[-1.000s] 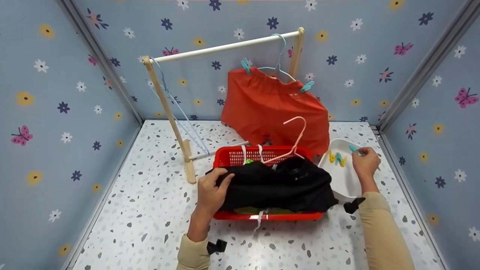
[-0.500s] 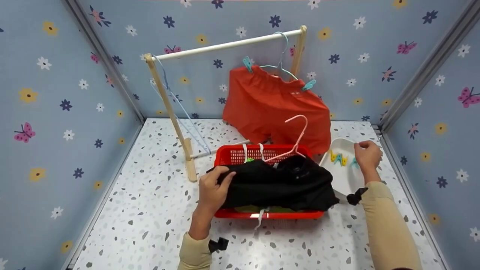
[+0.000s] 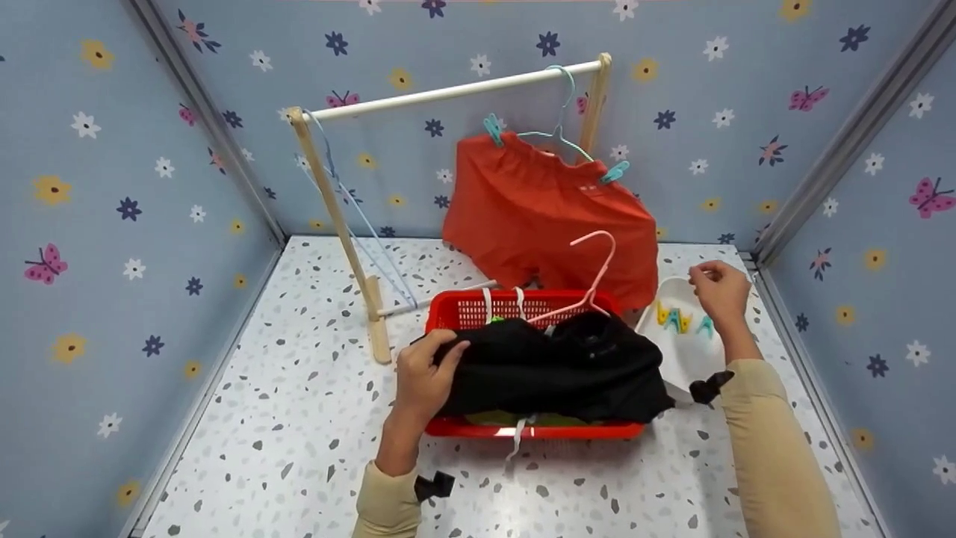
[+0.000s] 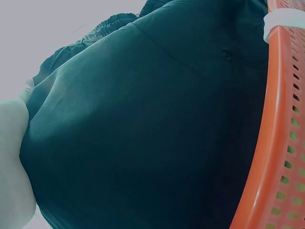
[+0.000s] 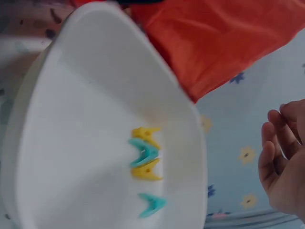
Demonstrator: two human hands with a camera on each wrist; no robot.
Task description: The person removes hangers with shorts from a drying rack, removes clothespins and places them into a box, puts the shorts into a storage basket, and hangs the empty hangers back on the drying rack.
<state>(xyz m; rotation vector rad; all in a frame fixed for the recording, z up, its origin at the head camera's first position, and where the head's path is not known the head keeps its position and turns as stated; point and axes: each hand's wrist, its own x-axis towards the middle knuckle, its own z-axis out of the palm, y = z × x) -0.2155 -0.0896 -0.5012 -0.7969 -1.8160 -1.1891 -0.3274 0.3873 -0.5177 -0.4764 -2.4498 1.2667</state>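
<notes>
Black shorts [image 3: 545,373] with a gathered waistband lie across the red basket [image 3: 534,431]. My left hand [image 3: 426,373] pinches their left end between thumb and fingers; in the left wrist view the cloth [image 4: 143,124] hangs beside the basket's rim. A pink hanger [image 3: 600,273] sticks up from behind the shorts, its lower part hidden. Over the far right of the white tray [image 3: 691,359] is my right hand [image 3: 723,295], fingers loosely bent and holding nothing. Inside the tray sit yellow clothespins [image 5: 147,171] and teal clothespins [image 5: 152,204], two of each.
Behind the basket stands a rack with a white rod [image 3: 455,91]. Orange shorts [image 3: 553,217] hang there from a light teal hanger [image 3: 560,134], held by two teal clothespins [image 3: 493,128]. A blue hanger [image 3: 358,209] hangs at the left end. Patterned walls enclose the speckled table [image 3: 299,433].
My right hand has let go of a teal clothespin, which now sits in the tray beside the others, and has lifted toward the back. My left hand keeps its hold on the black shorts.
</notes>
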